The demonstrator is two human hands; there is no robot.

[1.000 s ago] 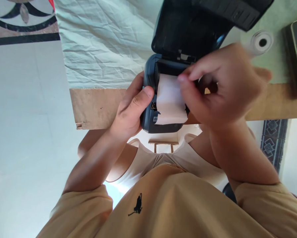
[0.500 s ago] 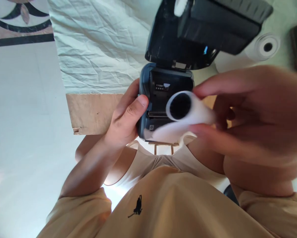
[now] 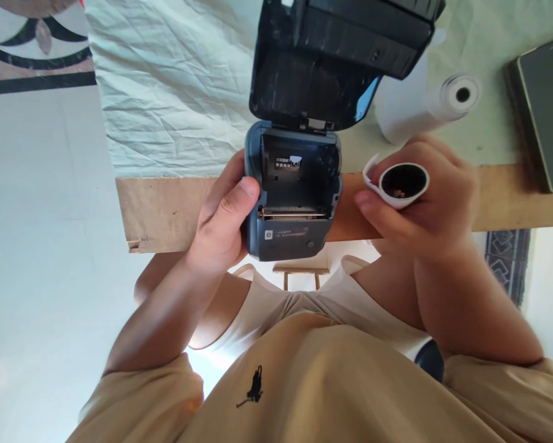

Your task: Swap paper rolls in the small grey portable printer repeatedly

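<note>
My left hand point(image 3: 227, 212) is closed round the left side of a dark blue-grey label printer point(image 3: 285, 240), thumb on its edge. The printer's black lid point(image 3: 299, 80) is swung up and back, and its paper bay point(image 3: 299, 181) shows bare, with a small printed sticker on the inner wall. To the right of the printer, my right hand point(image 3: 435, 197) grips a white paper roll point(image 3: 404, 203) with a wide dark core facing up. A short loose end of paper curls off the roll by my fingertips. The roll and the printer are apart.
Behind my right hand, another white roll point(image 3: 461, 95) with a narrow core lies on the pale green cloth point(image 3: 175, 92). A dark flat device like a phone point(image 3: 544, 111) rests at the right. The bare wooden table edge point(image 3: 163, 209) runs in front of me.
My right hand has drawn the paper roll away from over the printer to the right, uncovering the bay. My left hand keeps its hold on the printer; the view has shifted slightly.
</note>
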